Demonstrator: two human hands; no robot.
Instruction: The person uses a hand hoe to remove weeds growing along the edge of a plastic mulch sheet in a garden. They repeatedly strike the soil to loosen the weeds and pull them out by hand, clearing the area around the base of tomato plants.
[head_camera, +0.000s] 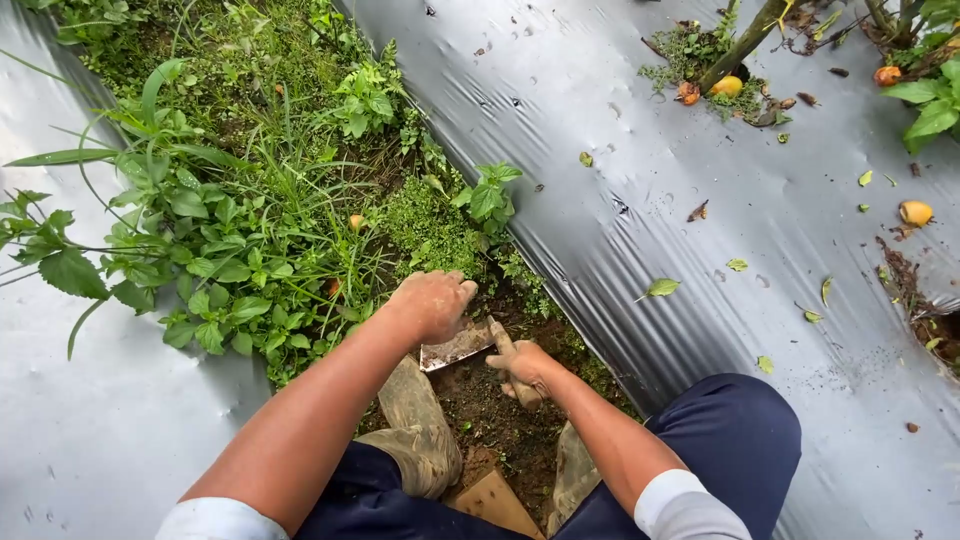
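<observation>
My left hand (434, 302) is muddy and closed around a clump of green weeds (425, 235) at the edge of the bare soil (490, 400). My right hand (520, 368) is shut on the short wooden handle of a hand hoe, whose flat metal blade (455, 347) lies just under my left hand against the dirt. Both forearms reach forward from white sleeves. Dark blue trousers and muddy boots (420, 430) show below, one on each side of the dug patch.
A strip of weeds and grass (240, 220) runs between two silver plastic mulch sheets (700, 190). Fallen yellow-orange fruits (915, 212) and leaves lie on the right sheet. A plant stem (745, 45) grows through a hole at the top right.
</observation>
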